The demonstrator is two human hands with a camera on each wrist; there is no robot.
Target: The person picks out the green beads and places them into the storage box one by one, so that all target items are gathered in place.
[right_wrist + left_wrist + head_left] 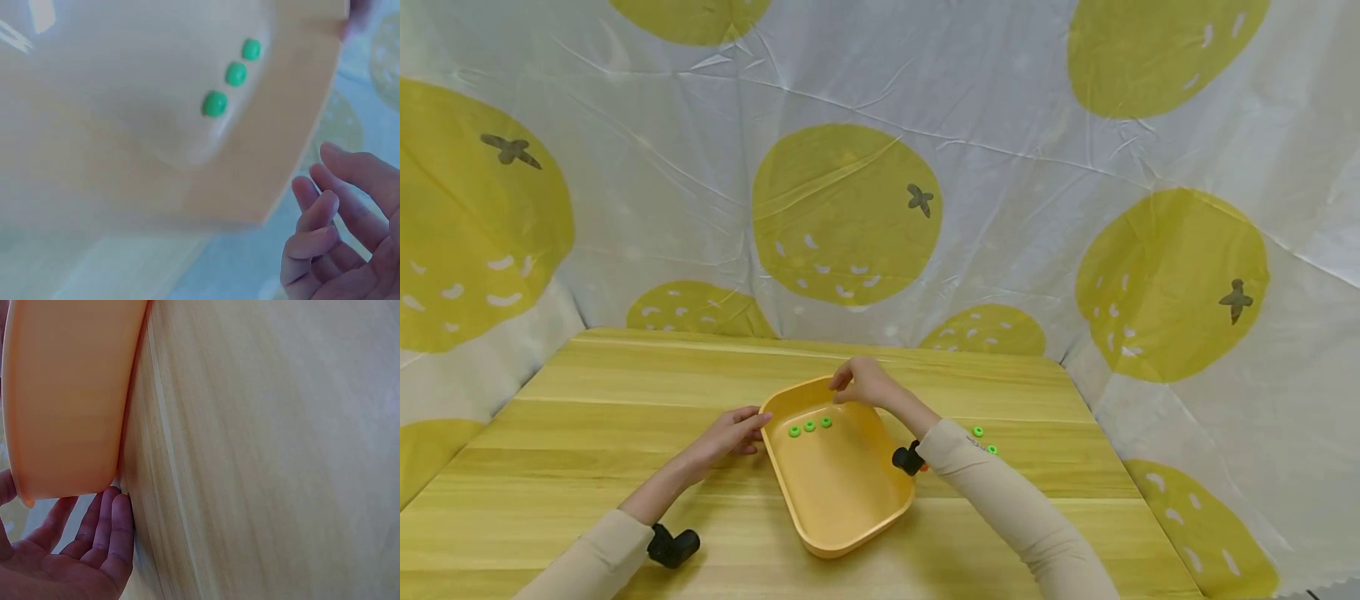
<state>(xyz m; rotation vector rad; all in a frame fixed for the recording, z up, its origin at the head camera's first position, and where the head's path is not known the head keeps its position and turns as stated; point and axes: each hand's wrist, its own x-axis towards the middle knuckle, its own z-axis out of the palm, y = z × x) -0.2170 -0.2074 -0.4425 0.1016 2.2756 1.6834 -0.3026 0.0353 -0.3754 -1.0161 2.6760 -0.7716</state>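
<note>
An orange tray (842,492) sits mid-desk (647,392), three green rings (810,426) lined up inside its far end. The left hand (735,431) grips the left rim, fingers against the outer wall; the thumb is partly cropped, so its contact is hard to judge. The right hand (862,383) hovers by the far right corner, fingers loosely bent, holding nothing visible. The tray looks light, stiff and smooth, best held by opposite rims; the small rings could slide.

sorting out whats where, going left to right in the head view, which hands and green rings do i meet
Left hand, three green rings in the yellow-orange tray, right hand, two green rings on the wooden table.
</note>
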